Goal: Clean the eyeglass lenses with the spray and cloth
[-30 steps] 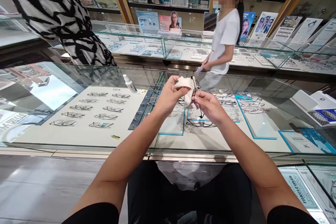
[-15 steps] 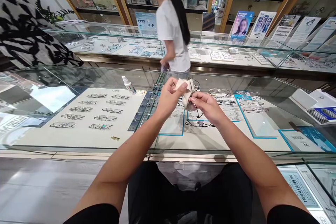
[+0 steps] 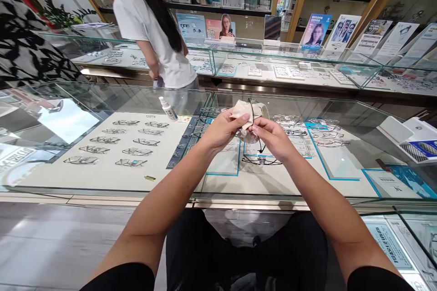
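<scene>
Above the glass counter, my left hand (image 3: 223, 131) pinches a cream cleaning cloth (image 3: 241, 110) that is folded over part of a pair of eyeglasses (image 3: 252, 137). My right hand (image 3: 271, 135) grips the thin dark frame of those glasses close to the cloth. One dark temple hangs down between my hands, and a clear lens shows below the cloth. My fingers and the cloth cover the rest of the frame. Under my hands, inside the case, lies a row of eyeglasses (image 3: 262, 161).
A white spray bottle (image 3: 168, 109) stands on the glass counter (image 3: 112, 191) to the left. Several eyeglasses (image 3: 125, 152) lie inside it. An open white box (image 3: 411, 136) sits at the right. Beyond the counter a person (image 3: 153, 36) in a white shirt walks; another in patterned clothing (image 3: 30, 45) is at far left.
The cloth has spread wider over the glasses, and my left hand has turned slightly and shifted a little. The person in the white shirt has moved left.
</scene>
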`<state>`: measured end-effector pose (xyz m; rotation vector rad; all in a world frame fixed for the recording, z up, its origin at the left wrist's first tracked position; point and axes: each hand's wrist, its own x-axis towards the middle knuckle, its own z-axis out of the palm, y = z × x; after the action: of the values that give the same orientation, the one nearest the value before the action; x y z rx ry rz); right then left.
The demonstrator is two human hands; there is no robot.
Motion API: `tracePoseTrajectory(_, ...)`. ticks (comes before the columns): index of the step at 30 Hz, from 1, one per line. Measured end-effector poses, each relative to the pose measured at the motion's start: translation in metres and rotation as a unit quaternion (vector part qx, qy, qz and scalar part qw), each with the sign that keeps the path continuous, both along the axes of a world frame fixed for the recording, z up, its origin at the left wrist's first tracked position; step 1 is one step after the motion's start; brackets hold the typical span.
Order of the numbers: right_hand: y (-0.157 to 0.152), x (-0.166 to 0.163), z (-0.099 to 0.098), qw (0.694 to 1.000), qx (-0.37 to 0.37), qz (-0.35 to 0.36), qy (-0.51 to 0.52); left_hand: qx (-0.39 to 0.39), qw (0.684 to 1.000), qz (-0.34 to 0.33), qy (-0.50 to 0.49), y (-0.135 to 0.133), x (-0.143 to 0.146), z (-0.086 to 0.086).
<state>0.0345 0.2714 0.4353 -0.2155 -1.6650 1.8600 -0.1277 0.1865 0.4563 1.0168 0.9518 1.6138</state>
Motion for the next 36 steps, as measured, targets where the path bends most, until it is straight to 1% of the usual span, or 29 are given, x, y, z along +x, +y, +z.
tracePoseTrajectory(3,0.001,-0.001,-0.002,1.0,-0.017,0.002,0.001,0.019,1.0,-0.005,-0.016,0.001,0.0,-0.001)
tracePoseTrajectory(5,0.002,-0.001,-0.003,1.0,-0.024,0.008,0.002,0.035,0.999,-0.01,-0.007,0.001,-0.001,-0.001)
tracePoseTrajectory(9,0.004,0.001,-0.003,0.999,-0.029,0.022,-0.01,0.058,0.996,-0.026,0.059,-0.002,-0.009,0.001)
tracePoseTrajectory(12,0.006,0.002,-0.003,0.999,-0.027,0.033,-0.024,0.061,0.992,-0.02,0.104,-0.005,-0.012,0.004)
tracePoseTrajectory(15,0.008,0.003,-0.002,0.999,-0.018,0.045,-0.025,0.057,0.99,0.002,0.131,-0.008,-0.012,0.008)
tracePoseTrajectory(18,0.01,0.004,-0.003,0.999,-0.012,0.046,-0.026,0.06,0.986,0.039,0.152,-0.009,-0.011,0.01)
tracePoseTrajectory(21,0.011,0.004,-0.003,0.998,-0.001,0.049,-0.03,0.064,0.982,0.068,0.165,-0.008,-0.008,0.01)
tracePoseTrajectory(25,0.01,0.006,0.0,0.997,0.008,0.058,-0.052,0.072,0.979,0.086,0.169,-0.006,-0.008,0.007)
tracePoseTrajectory(27,0.011,0.007,0.003,0.997,0.009,0.056,-0.056,0.079,0.978,0.081,0.176,-0.004,-0.012,0.005)
tracePoseTrajectory(32,0.017,0.012,0.009,0.998,-0.003,0.035,-0.051,0.082,0.98,0.018,0.179,-0.003,-0.026,0.002)
tracePoseTrajectory(36,0.018,0.012,0.01,0.999,-0.008,0.031,-0.044,0.073,0.986,-0.002,0.148,-0.004,-0.024,0.004)
